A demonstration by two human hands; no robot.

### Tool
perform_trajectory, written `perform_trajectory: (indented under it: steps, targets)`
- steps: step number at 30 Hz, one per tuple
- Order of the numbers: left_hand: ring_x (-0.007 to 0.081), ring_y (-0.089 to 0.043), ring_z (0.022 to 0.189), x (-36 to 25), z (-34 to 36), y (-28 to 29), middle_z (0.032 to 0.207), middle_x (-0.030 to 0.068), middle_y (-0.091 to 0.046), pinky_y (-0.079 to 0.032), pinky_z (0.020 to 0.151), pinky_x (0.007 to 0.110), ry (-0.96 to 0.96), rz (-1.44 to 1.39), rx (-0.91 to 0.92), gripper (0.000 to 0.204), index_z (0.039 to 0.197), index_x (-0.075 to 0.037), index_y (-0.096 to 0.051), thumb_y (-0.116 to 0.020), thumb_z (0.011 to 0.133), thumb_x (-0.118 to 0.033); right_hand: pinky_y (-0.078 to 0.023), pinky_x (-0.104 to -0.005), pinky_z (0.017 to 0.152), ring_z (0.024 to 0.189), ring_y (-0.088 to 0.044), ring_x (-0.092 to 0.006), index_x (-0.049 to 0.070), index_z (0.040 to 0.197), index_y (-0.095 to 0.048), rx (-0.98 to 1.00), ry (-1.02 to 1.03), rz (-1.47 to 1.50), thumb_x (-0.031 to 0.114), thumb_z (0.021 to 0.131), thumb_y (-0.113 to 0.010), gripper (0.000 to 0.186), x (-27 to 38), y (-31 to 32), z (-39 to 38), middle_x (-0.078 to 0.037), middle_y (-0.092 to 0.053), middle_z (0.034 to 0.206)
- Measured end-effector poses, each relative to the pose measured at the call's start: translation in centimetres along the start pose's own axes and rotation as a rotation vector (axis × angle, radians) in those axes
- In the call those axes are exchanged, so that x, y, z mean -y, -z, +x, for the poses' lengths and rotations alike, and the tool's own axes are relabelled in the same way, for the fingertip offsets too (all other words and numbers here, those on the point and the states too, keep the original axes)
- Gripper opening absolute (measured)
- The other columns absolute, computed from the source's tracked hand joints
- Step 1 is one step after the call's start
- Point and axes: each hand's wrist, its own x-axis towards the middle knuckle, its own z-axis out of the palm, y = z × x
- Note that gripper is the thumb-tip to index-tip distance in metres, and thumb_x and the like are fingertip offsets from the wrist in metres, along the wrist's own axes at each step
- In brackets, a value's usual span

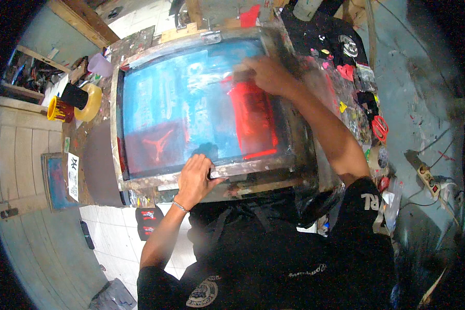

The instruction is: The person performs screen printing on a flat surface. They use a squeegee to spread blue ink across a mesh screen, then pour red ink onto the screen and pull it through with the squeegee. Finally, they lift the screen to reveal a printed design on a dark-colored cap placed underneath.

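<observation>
A screen printing frame (117, 111) with wooden rails and blue mesh lies on the worktable before me. Wet red ink (253, 116) covers a strip on the mesh's right side, and a reddish patch with a pale figure shows at its near left. My left hand (195, 175) grips the near rail, fingers bent over it and thumb out to the side. Over the far right of the mesh, at the top of the red strip, is my right hand (266, 75), blurred by motion. Its fingers are closed; what they hold is too smeared to make out.
Left of the frame stand a yellow tape roll (89, 102), a yellow-and-brown cup (60, 109) and a lilac cup (99, 64). Red-handled scissors (380, 128) lie at the table's right edge. Black printed cloth (341, 44) is at the far right; a power strip (428, 181) hangs beyond.
</observation>
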Motion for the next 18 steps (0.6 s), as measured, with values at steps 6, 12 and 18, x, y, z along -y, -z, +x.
perform_trajectory:
  steps: [6, 12, 18]
  targets:
    - [0.0317, -0.052, 0.079, 0.3, -0.4, -0.6, 0.080, 0.0105, -0.048, -0.044, 0.071, 0.042, 0.005, 0.008, -0.011, 0.050, 0.085, -0.006, -0.052, -0.090, 0.062, -0.028, -0.047, -0.0516, 0.087, 0.100, -0.060, -0.0431, 0.005, 0.110, -0.064, 0.057, -0.035, 0.007, 0.002, 0.080, -0.055, 0.032, 3.0, -0.1, -2.4, -0.022, -0.065, 0.104]
    - [0.0316, -0.052, 0.077, -0.3, -0.4, -0.3, 0.079, 0.0102, -0.049, -0.044, 0.070, 0.042, -0.004, -0.020, -0.040, 0.048, 0.084, -0.006, -0.052, -0.089, 0.063, -0.027, -0.048, -0.0500, 0.085, 0.098, -0.061, -0.0407, 0.005, 0.106, -0.064, 0.015, 0.052, 0.201, 0.002, 0.080, -0.057, 0.027, 6.7, -1.2, -9.9, -0.019, -0.065, 0.099]
    - [0.0321, -0.052, 0.077, -0.5, -0.2, -0.4, 0.079, 0.0105, -0.049, -0.044, 0.070, 0.042, -0.041, -0.012, -0.091, 0.049, 0.083, -0.005, -0.051, -0.090, 0.063, -0.028, -0.050, -0.0465, 0.084, 0.097, -0.060, -0.0365, 0.004, 0.109, -0.062, 0.005, -0.005, 0.023, 0.003, 0.083, -0.055, 0.027, 12.1, -0.4, -16.1, -0.016, -0.063, 0.099]
